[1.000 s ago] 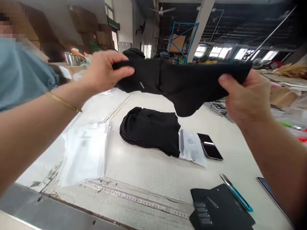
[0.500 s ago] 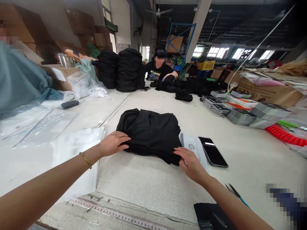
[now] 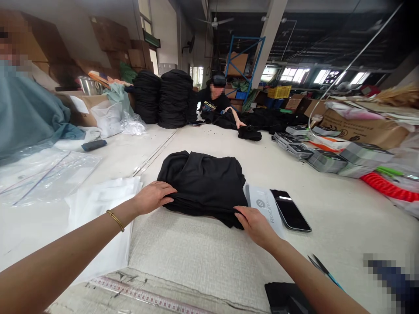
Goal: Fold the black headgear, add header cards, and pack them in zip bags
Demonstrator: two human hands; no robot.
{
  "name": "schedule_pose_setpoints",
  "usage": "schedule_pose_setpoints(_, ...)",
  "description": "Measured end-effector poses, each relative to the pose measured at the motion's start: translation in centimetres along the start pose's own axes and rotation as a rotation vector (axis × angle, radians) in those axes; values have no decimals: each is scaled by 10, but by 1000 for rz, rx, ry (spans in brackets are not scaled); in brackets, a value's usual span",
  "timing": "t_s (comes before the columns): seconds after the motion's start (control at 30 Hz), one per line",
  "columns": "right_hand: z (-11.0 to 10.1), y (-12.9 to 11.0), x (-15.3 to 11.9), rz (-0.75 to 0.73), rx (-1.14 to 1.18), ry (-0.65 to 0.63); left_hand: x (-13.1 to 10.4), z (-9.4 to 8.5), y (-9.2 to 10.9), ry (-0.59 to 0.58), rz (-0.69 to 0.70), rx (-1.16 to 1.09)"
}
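Note:
A folded pile of black cloth (image 3: pixel 206 183) lies on the pale table (image 3: pixel 183 253) in front of me. My left hand (image 3: pixel 155 197) grips its near left edge, thumb below and fingers on top. At the near right corner, my right hand (image 3: pixel 253 221) pinches the cloth between thumb and fingers. Just right of the cloth are a grey-white printed packet (image 3: pixel 266 205) and a black phone (image 3: pixel 290 210). Clear plastic bags (image 3: pixel 101 209) lie to the left, partly under my left forearm.
Scissors (image 3: pixel 322 267) and a black item (image 3: pixel 288 298) lie near my right forearm. A measuring tape (image 3: pixel 144 296) runs along the front edge. Tall black cloth stacks (image 3: pixel 175 98), a person (image 3: pixel 214 98) across the table, and stacked packets (image 3: pixel 327 159) stand beyond.
My right hand's fingers have drawn together on the cloth's corner and shifted slightly left. The person opposite has stretched an arm to a small black cloth bundle.

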State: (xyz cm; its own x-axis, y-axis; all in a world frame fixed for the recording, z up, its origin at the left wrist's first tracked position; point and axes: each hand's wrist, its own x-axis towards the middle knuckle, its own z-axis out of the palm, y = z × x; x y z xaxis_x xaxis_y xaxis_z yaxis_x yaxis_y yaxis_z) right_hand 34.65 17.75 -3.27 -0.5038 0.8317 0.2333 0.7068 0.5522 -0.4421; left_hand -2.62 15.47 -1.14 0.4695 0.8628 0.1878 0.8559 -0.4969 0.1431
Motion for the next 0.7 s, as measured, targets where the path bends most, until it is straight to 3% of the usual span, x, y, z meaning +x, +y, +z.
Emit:
schedule_pose_setpoints(0.2, -2, -1, 5, 69, -7, 8, 6, 1, -1, 2, -60, 26)
schedule_pose_setpoints(0.3, -9, 1, 23, 111, -37, 61, 21, -10, 0, 43, -138, 76)
schedule_pose_setpoints(0.4, -30, 1, 56, 147, -69, 173, 52, -36, -2, 117, -211, 138)
schedule_pose_setpoints(0.57, -85, -15, 109, 163, -78, 495, 111, -101, -2, 284, -284, 230)
schedule_pose_setpoints(0.63, -99, -24, 113, 99, -46, 658, 122, -120, 1, 399, -273, 276)
schedule_pose_setpoints(0.7, -101, -30, 102, 39, -20, 737, 119, -125, 4, 501, -223, 335)
